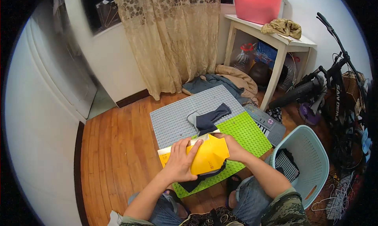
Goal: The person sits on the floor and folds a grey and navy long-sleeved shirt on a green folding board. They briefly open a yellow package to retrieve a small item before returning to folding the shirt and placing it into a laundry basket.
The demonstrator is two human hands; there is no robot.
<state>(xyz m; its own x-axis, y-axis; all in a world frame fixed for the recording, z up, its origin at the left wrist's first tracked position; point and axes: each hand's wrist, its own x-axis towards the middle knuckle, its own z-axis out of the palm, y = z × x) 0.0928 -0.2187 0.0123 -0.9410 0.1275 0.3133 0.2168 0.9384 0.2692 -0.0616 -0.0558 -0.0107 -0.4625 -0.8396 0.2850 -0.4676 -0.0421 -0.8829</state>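
Observation:
Above the studded board, a yellow cardboard box [206, 157] with a pale upper edge sits tilted between my hands. My left hand [181, 161] is closed on its left part, thumb across the yellow face. At the right end, my right hand [233, 147] grips the box, its fingertips hidden behind the raised flap. Just beyond the box lies a navy sock-like piece of cloth [212, 119], and a grey piece [192, 120] shows beside it. Dark cloth [190, 185] sticks out below the box near the board's front edge. What the box contains is hidden.
The studded board has a grey part [173, 116] and a green part [252, 133]. A light-blue laundry basket [315, 163] with striped cloth stands at right, near a keyboard [271, 125]. Behind are a white table [281, 49], a pink tub [258, 5] and a bicycle [334, 84].

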